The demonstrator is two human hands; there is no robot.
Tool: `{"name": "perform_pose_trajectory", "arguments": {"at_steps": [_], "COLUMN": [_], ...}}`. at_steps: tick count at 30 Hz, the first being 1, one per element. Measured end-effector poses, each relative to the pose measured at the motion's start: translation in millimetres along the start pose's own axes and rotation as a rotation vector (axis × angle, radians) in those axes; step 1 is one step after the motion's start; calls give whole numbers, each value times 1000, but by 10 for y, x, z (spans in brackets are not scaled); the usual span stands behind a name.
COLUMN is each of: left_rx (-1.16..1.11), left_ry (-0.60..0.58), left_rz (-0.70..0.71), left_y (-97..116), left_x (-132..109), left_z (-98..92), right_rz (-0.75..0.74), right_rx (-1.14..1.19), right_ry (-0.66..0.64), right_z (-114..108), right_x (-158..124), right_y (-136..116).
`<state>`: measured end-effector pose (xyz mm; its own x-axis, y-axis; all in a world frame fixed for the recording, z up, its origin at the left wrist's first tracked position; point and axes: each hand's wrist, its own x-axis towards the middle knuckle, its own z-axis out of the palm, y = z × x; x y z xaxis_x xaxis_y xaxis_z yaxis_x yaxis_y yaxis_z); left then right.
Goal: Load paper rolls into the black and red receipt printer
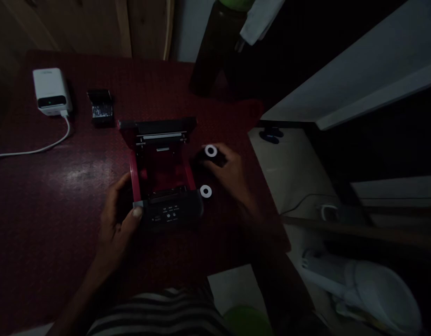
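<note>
The right hand [232,169] is clasping a white roll [210,156], round end up, while the open device [162,172] is lying just left of that grip, its left front corner being clamped by the left hand [113,217].

Device [171,212] on table [54,224], charger [50,88] behind left, bottle [217,42] behind right
</note>
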<state>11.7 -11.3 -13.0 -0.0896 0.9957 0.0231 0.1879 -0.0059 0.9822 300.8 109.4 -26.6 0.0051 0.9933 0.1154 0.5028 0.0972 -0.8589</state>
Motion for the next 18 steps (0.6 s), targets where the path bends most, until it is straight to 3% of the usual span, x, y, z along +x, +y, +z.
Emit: {"name": "perform_pose_trajectory", "arguments": {"at_steps": [5,8,10,13,18], "left_rx": [-12,-31,-35,-15,1], "left_ry": [-14,-12,-19,-30,-39], "left_rz": [-3,6,12,8,36], "left_y": [30,23,11,-9,-31], "left_x": [-17,-25,-31,-33,-25], "left_z": [7,9,3,-14,-24], "right_rz": [-115,-273,-405,-565,-472], "right_rx": [-48,-158,-236,-423,-846], "right_ry": [-4,-125,-231,-331,-486], "right_z": [-520,-646,-558,-236,283], "right_x": [-338,-446,-440,-367,-252], "right_y": [-745,-1161,-1291,-1325,-1407]}}
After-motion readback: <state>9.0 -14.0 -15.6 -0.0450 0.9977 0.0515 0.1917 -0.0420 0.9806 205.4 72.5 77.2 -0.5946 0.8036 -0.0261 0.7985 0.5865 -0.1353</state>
